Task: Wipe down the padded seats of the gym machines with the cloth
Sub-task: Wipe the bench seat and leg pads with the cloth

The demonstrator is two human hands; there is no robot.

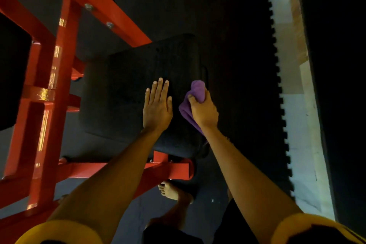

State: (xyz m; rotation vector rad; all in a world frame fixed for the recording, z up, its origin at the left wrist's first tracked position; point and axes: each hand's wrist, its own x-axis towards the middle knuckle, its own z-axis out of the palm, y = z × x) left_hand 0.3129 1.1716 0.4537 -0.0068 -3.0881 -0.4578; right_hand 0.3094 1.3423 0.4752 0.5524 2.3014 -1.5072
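A black padded seat (122, 93) on a red gym machine fills the middle of the head view. My left hand (157, 106) lies flat on the seat's right half, fingers straight and together. My right hand (203, 110) grips a bunched purple cloth (197, 90) near the seat's right edge, with part of the cloth hanging below the wrist. Whether the cloth touches the pad cannot be told in the dim light.
The red steel frame (53, 89) of the machine rises at the left and runs under the seat's near edge. Black rubber floor mats (241, 65) with a toothed edge meet a pale floor strip (295, 105) at the right. My bare foot (171, 191) stands below the seat.
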